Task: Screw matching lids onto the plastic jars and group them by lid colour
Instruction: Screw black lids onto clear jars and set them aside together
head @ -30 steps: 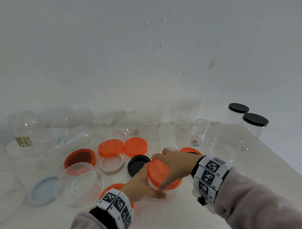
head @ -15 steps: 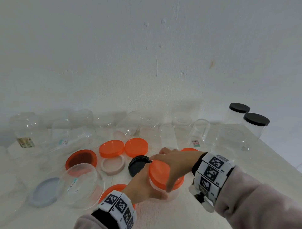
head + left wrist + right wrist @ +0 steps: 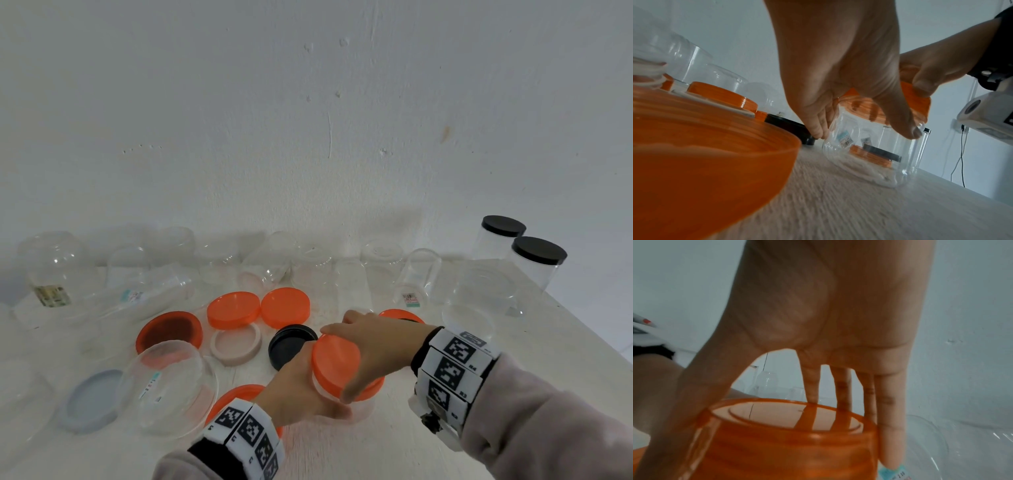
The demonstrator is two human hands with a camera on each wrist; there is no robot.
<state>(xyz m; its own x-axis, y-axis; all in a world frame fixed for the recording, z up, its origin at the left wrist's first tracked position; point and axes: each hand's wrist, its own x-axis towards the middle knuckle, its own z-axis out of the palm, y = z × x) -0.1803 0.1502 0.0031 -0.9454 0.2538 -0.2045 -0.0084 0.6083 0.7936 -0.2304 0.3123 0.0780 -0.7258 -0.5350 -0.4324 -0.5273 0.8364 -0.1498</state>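
A small clear jar [image 3: 359, 411] stands on the white table near the front centre, with an orange lid [image 3: 329, 373] sitting tilted on its mouth. My left hand [image 3: 318, 394] grips the jar's body from the left, thumb in front. In the left wrist view the left hand [image 3: 865, 133] spans the jar [image 3: 869, 162] with fingers and thumb. My right hand [image 3: 337, 364] comes from above and right, with fingers and thumb curled over the lid's rim. In the right wrist view the right hand [image 3: 777, 426] clamps the orange lid [image 3: 793, 447].
Loose lids lie left of the jar: two orange lids [image 3: 233, 308], a black lid [image 3: 291, 344], a pink lid [image 3: 235, 347], a grey lid [image 3: 89, 401]. A big clear jar [image 3: 171, 387] lies on its side. Several open jars line the wall. Two black-lidded jars [image 3: 537, 253] stand far right.
My right hand has turned slightly on the orange lid. The left hand keeps the jar in the same spot.
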